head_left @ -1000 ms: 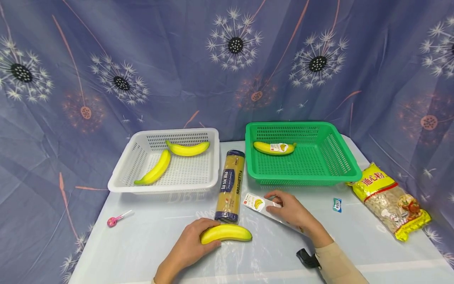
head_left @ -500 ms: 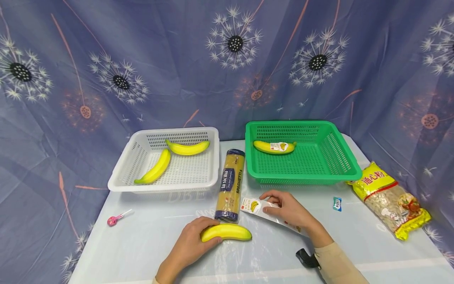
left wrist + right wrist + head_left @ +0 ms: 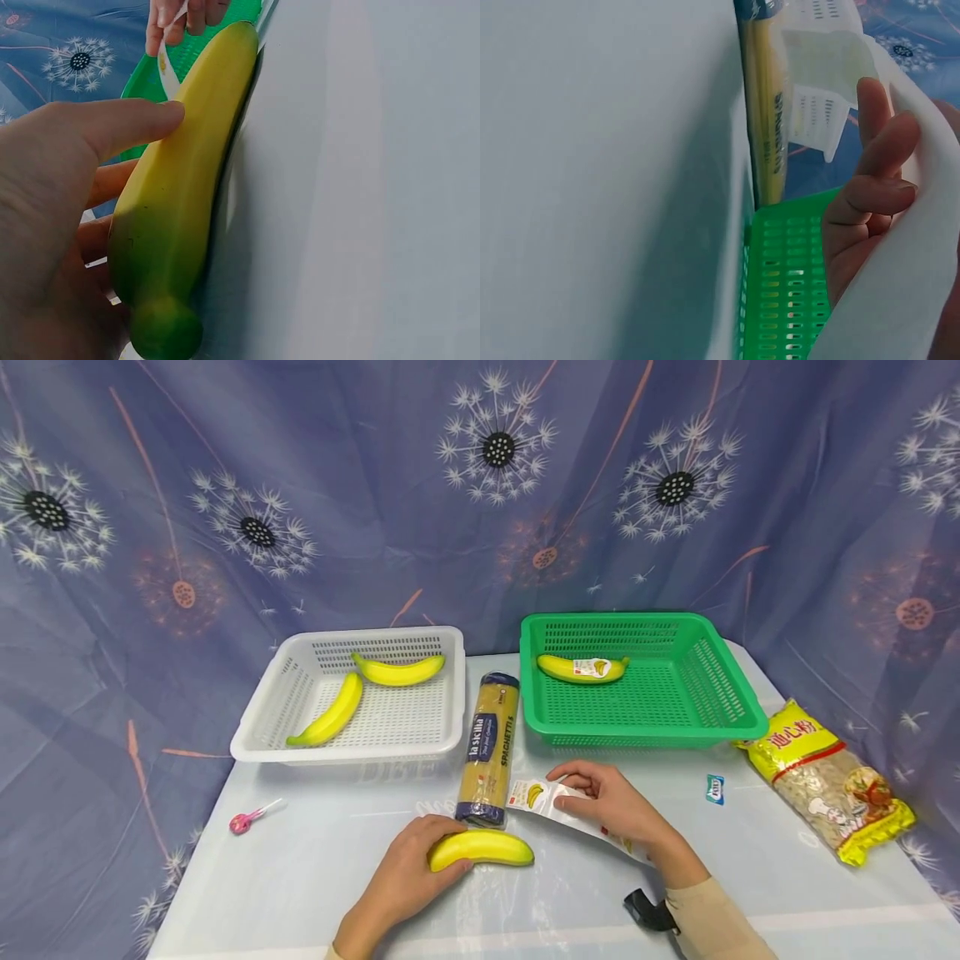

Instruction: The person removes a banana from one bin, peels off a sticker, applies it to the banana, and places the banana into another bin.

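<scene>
Near the front of the table my left hand (image 3: 405, 872) grips a yellow banana (image 3: 487, 847) with green tips. In the left wrist view the thumb lies along one side of the banana (image 3: 176, 202) and the fingers pass behind it. To the right, my right hand (image 3: 611, 810) pinches a long white strip of banana-printed stickers (image 3: 531, 796), its printed end pointing left toward the banana. The strip (image 3: 919, 247) curves past the fingers in the right wrist view. A banana (image 3: 555, 668) bearing such a sticker lies in the green basket (image 3: 660, 710).
Two bananas lie in the white basket (image 3: 348, 755) at back left. A spaghetti pack (image 3: 487, 752) lies between the baskets, its near end close to the held banana. A lollipop (image 3: 240, 823) is at left; a small teal packet (image 3: 715, 789) and a pasta bag (image 3: 832, 785) are at right.
My right hand has shifted slightly left with the sticker strip, whose printed end now sits closer to the spaghetti pack. My left hand and its banana have hardly moved.
</scene>
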The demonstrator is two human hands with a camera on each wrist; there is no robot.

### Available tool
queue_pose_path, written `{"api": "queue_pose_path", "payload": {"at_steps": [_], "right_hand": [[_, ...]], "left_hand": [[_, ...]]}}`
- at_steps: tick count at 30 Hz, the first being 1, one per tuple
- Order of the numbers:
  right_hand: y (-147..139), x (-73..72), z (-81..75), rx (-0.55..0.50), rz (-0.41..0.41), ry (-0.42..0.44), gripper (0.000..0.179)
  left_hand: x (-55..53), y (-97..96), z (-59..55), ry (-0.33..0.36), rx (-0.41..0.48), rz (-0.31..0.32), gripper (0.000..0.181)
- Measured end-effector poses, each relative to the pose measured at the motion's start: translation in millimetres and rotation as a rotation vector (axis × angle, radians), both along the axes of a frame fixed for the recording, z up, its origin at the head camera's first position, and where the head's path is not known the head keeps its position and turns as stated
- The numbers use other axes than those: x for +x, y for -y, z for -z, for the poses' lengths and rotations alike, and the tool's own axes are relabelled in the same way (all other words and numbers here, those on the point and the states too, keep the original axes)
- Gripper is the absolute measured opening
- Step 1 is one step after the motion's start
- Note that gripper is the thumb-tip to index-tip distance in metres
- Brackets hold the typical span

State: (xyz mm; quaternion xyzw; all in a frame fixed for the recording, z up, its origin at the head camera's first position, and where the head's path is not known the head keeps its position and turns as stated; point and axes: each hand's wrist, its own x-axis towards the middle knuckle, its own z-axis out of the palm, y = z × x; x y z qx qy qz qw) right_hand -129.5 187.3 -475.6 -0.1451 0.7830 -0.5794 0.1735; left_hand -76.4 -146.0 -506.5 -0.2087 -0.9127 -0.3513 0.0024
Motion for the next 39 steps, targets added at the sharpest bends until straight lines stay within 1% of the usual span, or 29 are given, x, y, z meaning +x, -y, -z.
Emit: {"api": "queue_pose_path", "payload": {"at_steps": [5,9,11,13,15,18,21,23,26,30,34,39], "right_hand": [[2.2,3.8,-3.9,-0.049,-0.008,-0.002,0.037],[4.5,6.2,-6.5,-0.101,-0.012,0.011,0.038],[7.1,7.5,-7.6,-0.126,-0.022,0.024,0.039],[9.9,9.1,-8.8,-0.152,-0.032,0.039,0.039],[13.2,11.2,-11.0,-0.177,-0.041,0.064,0.039],[19.1,14.0,-14.7,-0.213,-0.066,0.087,0.038],[24.8,16.1,-17.5,-0.228,-0.086,0.08,0.037],[28.1,17.3,-18.8,-0.244,-0.094,0.075,0.037],[32.1,18.9,-19.4,-0.277,-0.107,0.077,0.036],[36.5,20.7,-20.2,-0.307,-0.135,0.06,0.036],[40.5,22.7,-21.1,-0.314,-0.138,0.032,0.037],[46.1,24.8,-22.0,-0.302,-0.096,0.015,0.037]], "left_hand": [[1.0,-1.2,0.3,-0.053,-0.001,-0.009,0.04],[1.1,-2.8,-2.0,-0.119,0.009,-0.042,0.038],[1.8,-3.7,-4.5,-0.159,0.031,-0.056,0.037],[2.2,-5.8,-8.8,-0.201,0.071,-0.056,0.038],[1.7,-9.6,-14.0,-0.257,0.122,-0.035,0.039],[1.1,-18.1,-24.1,-0.316,0.207,0.014,0.04],[0.2,-28.2,-32.1,-0.341,0.255,0.06,0.042],[-0.3,-34.8,-34.9,-0.344,0.274,0.091,0.043],[-0.5,-43.3,-35.2,-0.333,0.3,0.116,0.043],[0.9,-51.5,-32.8,-0.279,0.344,0.117,0.04],[2.7,-58.0,-30.6,-0.203,0.392,0.092,0.037],[4.3,-63.6,-30.5,-0.129,0.49,0.033,0.024]]}}
